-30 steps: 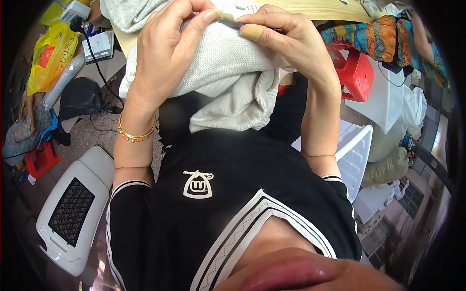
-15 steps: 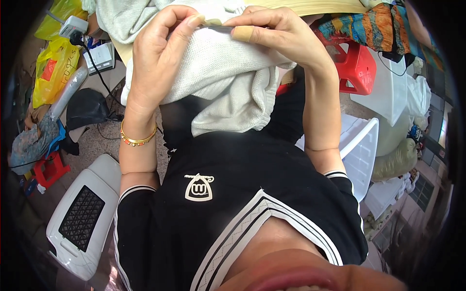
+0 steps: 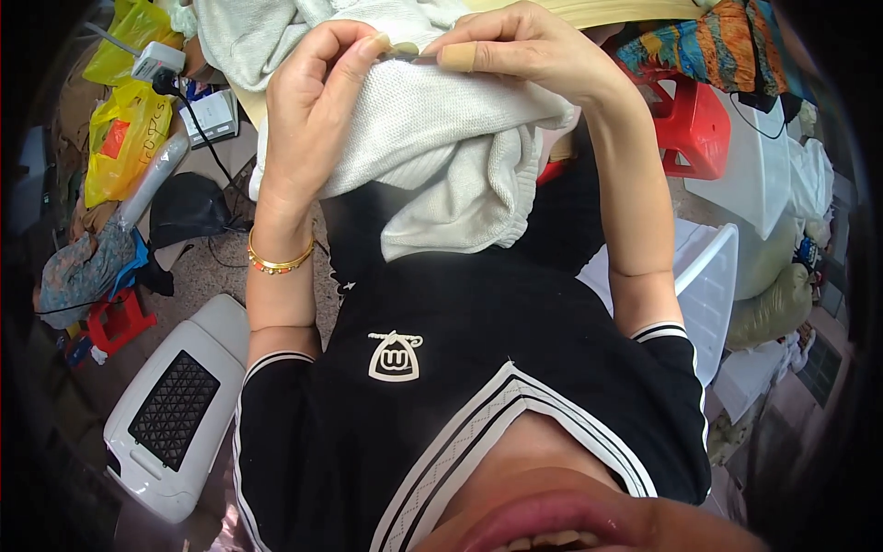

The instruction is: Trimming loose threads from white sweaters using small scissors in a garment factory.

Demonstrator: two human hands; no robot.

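A white knit garment (image 3: 451, 120) lies bunched over my lap and up onto the surface at the far side. My left hand (image 3: 317, 110) pinches the far edge of its raised fold between thumb and forefinger. Facing it from the right, my right hand (image 3: 538, 55) is closed in a pinch at the same edge, with a tan strip of tape (image 3: 457, 58) round the thumb. A small olive-coloured piece (image 3: 404, 48) and a thin dark sliver (image 3: 421, 61) show between the two hands. What exactly the right fingers grip is too small to tell.
Red stools stand at right (image 3: 692, 129) and left (image 3: 121, 322). A white plastic bin (image 3: 722, 276) is beside my right arm. To the left are yellow bags (image 3: 129, 138), a power strip (image 3: 158, 61) with a black cord, and a white-grey panel with black mesh (image 3: 175, 409).
The whole view has shifted slightly, so everything sits a little farther right. Both hands keep their pinch at the garment's edge, with only slight finger movement.
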